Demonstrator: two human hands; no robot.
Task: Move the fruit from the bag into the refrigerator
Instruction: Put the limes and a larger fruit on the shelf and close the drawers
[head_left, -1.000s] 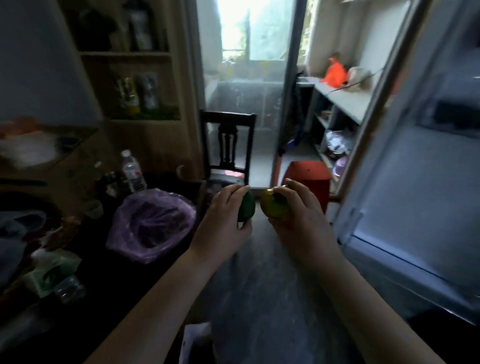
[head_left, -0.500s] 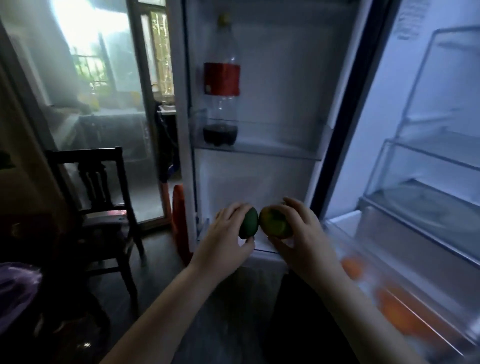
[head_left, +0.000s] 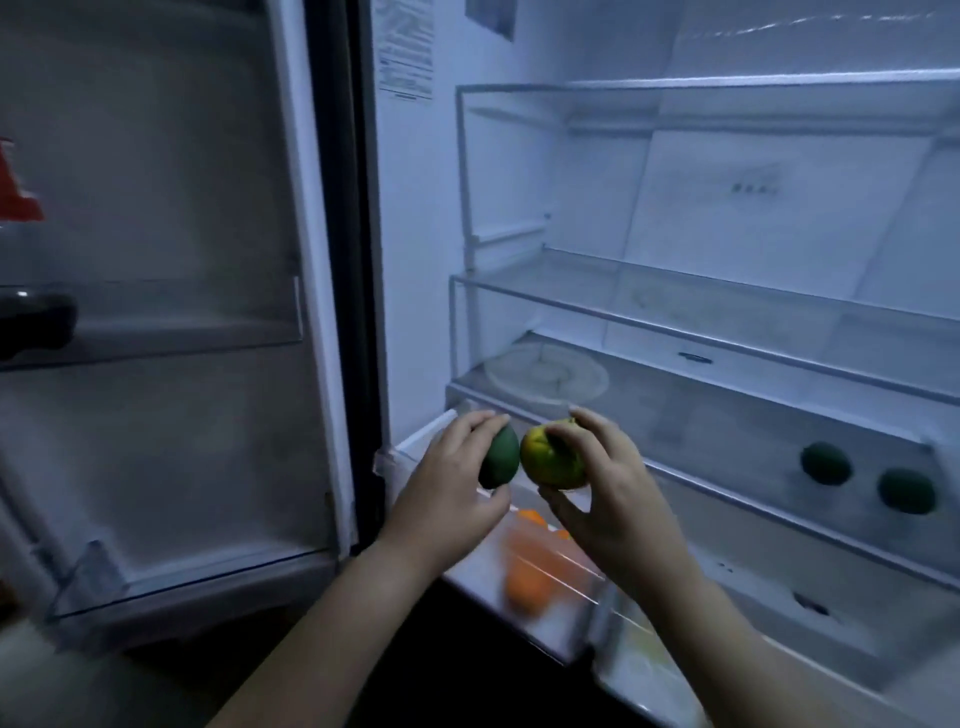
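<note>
Refrigerator (head_left: 675, 182) found open, with its door (head_left: 156, 467) standing to the left of the lower shelf (head_left: 727, 441). We record the left grip (head_left: 447, 488) with fingers curled round a dark green fruit (head_left: 501, 457), and the right grip (head_left: 608, 488) curled round a yellow-green citrus fruit (head_left: 550, 460). Each grip is closed on its load. The two held fruits are just beside each other, in the air before the left end of that shelf. A second dark green fruit (head_left: 826, 463) and a third dark green fruit (head_left: 906, 491) lie on the shelf toward its right end, near each other but apart. A pale round disc (head_left: 545, 376) lies at its left rear. Below the shelf, a clear drawer (head_left: 587, 587) stands open and holds orange fruit (head_left: 527, 587), which is blurred.
</note>
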